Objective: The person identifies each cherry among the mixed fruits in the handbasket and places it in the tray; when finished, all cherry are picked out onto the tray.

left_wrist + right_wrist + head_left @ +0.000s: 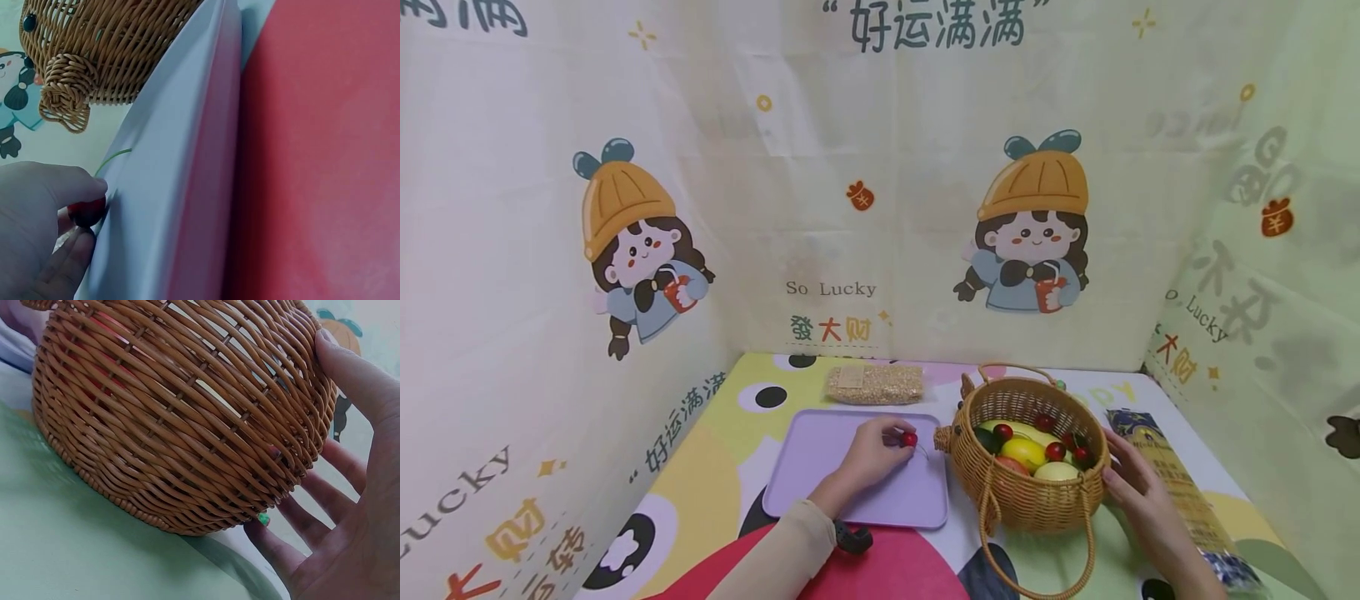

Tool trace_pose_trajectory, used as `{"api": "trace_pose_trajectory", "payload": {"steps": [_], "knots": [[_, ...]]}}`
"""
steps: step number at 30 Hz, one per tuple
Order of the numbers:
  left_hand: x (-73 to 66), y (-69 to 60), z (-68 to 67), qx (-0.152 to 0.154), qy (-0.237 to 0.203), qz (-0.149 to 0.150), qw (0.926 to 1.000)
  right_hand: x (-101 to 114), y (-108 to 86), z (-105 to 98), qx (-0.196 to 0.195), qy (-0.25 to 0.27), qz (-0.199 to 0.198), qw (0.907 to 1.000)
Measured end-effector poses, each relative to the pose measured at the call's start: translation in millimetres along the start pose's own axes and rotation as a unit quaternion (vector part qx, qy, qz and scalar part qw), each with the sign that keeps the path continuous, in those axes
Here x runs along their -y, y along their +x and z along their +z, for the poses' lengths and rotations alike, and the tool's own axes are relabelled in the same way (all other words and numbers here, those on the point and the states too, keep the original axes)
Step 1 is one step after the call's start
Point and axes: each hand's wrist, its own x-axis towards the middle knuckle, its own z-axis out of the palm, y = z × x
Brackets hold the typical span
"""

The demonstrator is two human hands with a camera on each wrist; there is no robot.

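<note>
A red cherry with a thin green stem (909, 438) is pinched between the thumb and fingers of my left hand (872, 458), low over the right part of a lilac tray (808, 492). In the left wrist view the cherry (87, 212) is partly covered by the fingers. To the right of the tray stands a wicker basket (1030, 504) with a snout on its side. It holds a lemon (1022, 452), a banana, several cherries, a pale round fruit (1057, 472) and other fruit. Thumb and fingers of my right hand (350, 506) rest against the basket's right side, spread apart.
A clear bag of grain (876, 385) lies behind the tray. Right of the basket is a long gold and blue package (1180, 487). One basket handle (1078, 575) hangs toward the front. Printed cloth walls (910, 250) enclose the table at the back and sides.
</note>
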Motion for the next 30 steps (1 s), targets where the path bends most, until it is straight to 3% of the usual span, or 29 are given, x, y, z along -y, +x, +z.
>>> {"api": "trace_pose_trajectory", "payload": {"steps": [12, 18, 21, 24, 27, 30], "knots": [[2.2, -1.0, -0.4, -0.003, 0.005, 0.006, 1.0, 0, -0.6, 1, 0.004, 0.001, -0.006, 1.0], [-4.7, -1.9, -0.4, -0.041, 0.026, 0.013, 0.9987, -1, -1.6, 0, 0.001, -0.001, -0.004, 1.0], [-18.9, -3.1, -0.2, -0.067, 0.014, 0.026, 0.9973, -1, -1.7, -1, -0.003, -0.004, 0.001, 1.0], [-39.9, -7.6, 0.9, -0.079, -0.027, 0.04, 0.9957, -1, -1.3, -1, -0.006, -0.009, 0.007, 0.9999], [-67.1, -16.4, 1.9, -0.068, -0.078, 0.061, 0.9928, -1, -0.6, -1, -0.008, -0.017, 0.014, 0.9997], [-98.3, -24.7, 2.6, -0.039, -0.11, 0.103, 0.9878, 0, 0.0, 0, -0.007, -0.025, 0.022, 0.9994]]}}
